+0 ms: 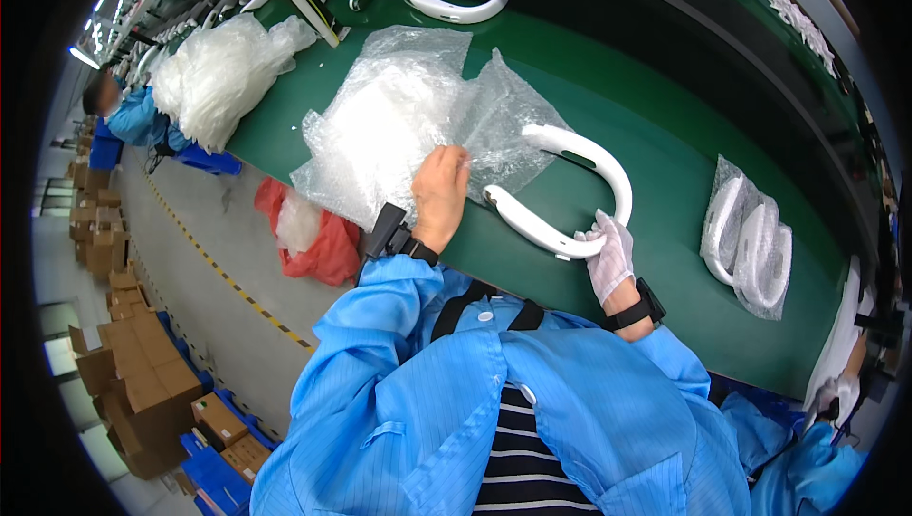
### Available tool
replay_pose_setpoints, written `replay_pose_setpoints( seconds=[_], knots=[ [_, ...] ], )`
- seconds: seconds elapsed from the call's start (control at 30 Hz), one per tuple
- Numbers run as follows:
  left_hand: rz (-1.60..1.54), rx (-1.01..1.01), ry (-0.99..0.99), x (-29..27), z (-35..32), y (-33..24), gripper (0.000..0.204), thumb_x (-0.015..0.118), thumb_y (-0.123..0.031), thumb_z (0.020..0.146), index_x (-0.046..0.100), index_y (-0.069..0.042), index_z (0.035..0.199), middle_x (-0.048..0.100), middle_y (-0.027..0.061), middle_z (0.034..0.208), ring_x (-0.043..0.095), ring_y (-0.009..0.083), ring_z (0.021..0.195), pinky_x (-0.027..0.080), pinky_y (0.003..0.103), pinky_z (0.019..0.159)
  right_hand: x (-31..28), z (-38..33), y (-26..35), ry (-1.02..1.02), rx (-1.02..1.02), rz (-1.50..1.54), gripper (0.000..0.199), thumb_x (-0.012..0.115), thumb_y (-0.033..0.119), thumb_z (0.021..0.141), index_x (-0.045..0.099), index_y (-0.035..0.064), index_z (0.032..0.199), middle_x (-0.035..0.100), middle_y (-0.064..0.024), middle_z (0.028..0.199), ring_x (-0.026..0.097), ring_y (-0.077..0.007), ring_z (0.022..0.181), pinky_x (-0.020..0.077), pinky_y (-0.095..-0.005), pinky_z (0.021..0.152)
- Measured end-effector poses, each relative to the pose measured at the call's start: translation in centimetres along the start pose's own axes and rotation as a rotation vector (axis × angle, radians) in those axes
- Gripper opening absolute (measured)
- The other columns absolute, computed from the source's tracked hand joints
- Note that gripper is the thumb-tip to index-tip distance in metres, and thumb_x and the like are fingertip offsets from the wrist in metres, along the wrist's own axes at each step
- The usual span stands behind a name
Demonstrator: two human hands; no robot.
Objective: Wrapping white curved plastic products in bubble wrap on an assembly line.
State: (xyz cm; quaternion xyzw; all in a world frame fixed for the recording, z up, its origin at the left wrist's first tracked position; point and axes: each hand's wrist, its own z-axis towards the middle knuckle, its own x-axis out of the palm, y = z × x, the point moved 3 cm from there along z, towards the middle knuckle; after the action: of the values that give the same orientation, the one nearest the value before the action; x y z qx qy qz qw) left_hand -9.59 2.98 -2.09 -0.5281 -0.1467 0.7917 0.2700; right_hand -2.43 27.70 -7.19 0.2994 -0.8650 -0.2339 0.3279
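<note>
My bare left hand (441, 195) is closed, with its fingertips pinching the near edge of a clear bubble-wrap bag (503, 126). The bag lies partly over a thick pile of bubble-wrap bags (380, 126). My right hand (609, 255), in a white glove, grips the near side of a white U-shaped neckband (622, 183). The neckband's open end faces left, and its far tip touches or overlaps the bag; I cannot tell which.
On the green table (655, 297), wrapped white neckbands (746, 240) lie at right. Two bare neckbands (465, 8) rest at the back. A plastic bundle (223, 69) sits far left. A red bag (323, 245) hangs below the edge. Co-workers (138, 117) are at both sides.
</note>
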Motion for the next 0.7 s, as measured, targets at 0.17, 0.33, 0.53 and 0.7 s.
replay_pose_setpoints(
  seconds=[0.17, 0.33, 0.53, 0.7],
  knots=[
    [0.004, 0.302, 0.043, -0.3, -1.6, -2.8, 0.017, 0.06, 0.0, 0.073, 0.061, -0.004, 0.09, 0.051, 0.0109, 0.073, 0.054, 0.0249, 0.066, 0.043, 0.034, 0.056, 1.7, 0.0, -1.1, -0.057, -0.068, 0.162, 0.016, 0.054, 0.008, 0.087, 0.043, 0.0077, 0.075, 0.039, -0.0003, 0.059, 0.038, -0.0115, 0.047, 0.0468, -0.0326, 0.06],
    [-0.046, 0.517, 0.113, 2.0, -0.4, -7.5, 0.026, 0.059, -0.003, 0.068, 0.059, -0.001, 0.095, 0.051, 0.008, 0.073, 0.055, 0.0224, 0.065, 0.045, 0.033, 0.054, 3.5, -0.4, -5.5, -0.136, -0.245, 0.043, 0.014, 0.057, 0.008, 0.086, 0.045, 0.0013, 0.085, 0.05, -0.0068, 0.07, 0.052, -0.0136, 0.055, 0.0508, -0.0284, 0.051],
    [0.009, 0.606, 0.254, 4.6, -2.3, -12.2, 0.014, 0.06, -0.007, 0.078, 0.059, -0.002, 0.09, 0.05, 0.0069, 0.067, 0.055, 0.0208, 0.057, 0.044, 0.033, 0.048, 2.0, -0.1, -0.8, -0.046, -0.36, 0.166, 0.016, 0.058, 0.005, 0.085, 0.043, 0.0063, 0.086, 0.044, -0.001, 0.069, 0.046, -0.0095, 0.056, 0.0432, -0.0268, 0.054],
    [-0.085, 0.739, 0.124, 3.8, -1.4, -13.6, 0.052, 0.062, -0.001, 0.067, 0.056, -0.001, 0.118, 0.041, 0.0029, 0.058, 0.047, 0.0157, 0.046, 0.04, 0.03, 0.044, -1.4, -2.3, 2.9, -0.237, -0.521, 0.389, 0.022, 0.058, 0.004, 0.085, 0.037, 0.0073, 0.09, 0.042, -0.0028, 0.069, 0.047, -0.013, 0.054, 0.0472, -0.0301, 0.053]
  ],
)
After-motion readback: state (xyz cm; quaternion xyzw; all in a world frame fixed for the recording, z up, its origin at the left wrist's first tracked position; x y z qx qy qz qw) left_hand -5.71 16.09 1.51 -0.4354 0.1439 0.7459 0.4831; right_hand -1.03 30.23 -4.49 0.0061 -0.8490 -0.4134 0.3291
